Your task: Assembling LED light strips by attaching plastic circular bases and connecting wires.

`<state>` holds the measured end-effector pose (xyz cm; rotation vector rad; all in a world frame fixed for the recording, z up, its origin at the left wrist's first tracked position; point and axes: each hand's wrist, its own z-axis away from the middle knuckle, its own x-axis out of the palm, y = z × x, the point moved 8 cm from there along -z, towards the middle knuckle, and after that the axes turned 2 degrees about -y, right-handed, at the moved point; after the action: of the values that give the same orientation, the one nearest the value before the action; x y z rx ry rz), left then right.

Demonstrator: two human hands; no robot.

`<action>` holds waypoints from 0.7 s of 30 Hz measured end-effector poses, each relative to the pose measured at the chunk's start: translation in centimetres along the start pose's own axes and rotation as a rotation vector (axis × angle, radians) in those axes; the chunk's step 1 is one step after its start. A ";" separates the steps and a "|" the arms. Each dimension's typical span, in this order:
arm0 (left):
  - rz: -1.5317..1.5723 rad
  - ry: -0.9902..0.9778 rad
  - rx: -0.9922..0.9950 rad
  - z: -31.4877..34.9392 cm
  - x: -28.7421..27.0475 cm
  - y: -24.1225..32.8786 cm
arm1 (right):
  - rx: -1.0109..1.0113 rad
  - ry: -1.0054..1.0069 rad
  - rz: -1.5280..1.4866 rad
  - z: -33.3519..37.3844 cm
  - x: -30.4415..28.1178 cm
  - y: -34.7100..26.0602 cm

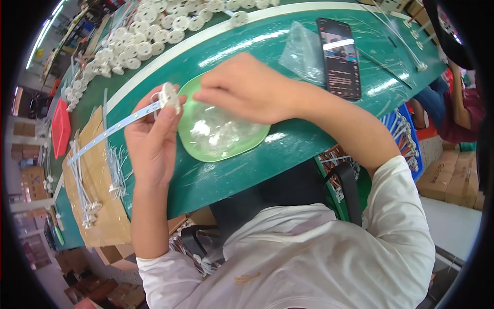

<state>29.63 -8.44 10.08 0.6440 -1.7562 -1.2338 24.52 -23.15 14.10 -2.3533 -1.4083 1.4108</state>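
My left hand (151,147) pinches a white round plastic end cap (169,97) between thumb and fingers, left of the bowl. From this cap a pale LED strip (112,130) with small yellowish chips runs down to the left. My right hand (246,86) hovers over the far side of a light green bowl (207,157), its fingers curled together toward the cap and slightly blurred. Whatever those fingertips hold, if anything, is too small or hidden to make out. Small clear plastic pieces (212,133) lie in the bowl.
Many white round caps (175,36) crowd the table's far left. A cardboard sheet (105,216) with several capped strips lies at left. A phone (339,59) rests beside a clear plastic bag (303,54). A blue crate (411,139) stands at right, near another person (460,110).
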 end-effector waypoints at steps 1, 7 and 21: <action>-0.009 0.013 0.005 0.0 -0.1 0.1 | 0.143 -0.030 -0.133 0.1 -0.2 0.9; -0.002 -0.019 0.003 -0.1 0.4 0.0 | 0.384 -0.070 -0.200 0.4 -0.6 2.9; -0.102 0.004 0.013 -0.3 -0.4 -0.1 | 0.301 -0.190 0.257 0.4 -0.7 3.9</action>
<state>30.05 -8.29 9.85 0.7507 -1.7476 -1.2907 26.70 -26.08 12.55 -2.3130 -0.8666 1.8072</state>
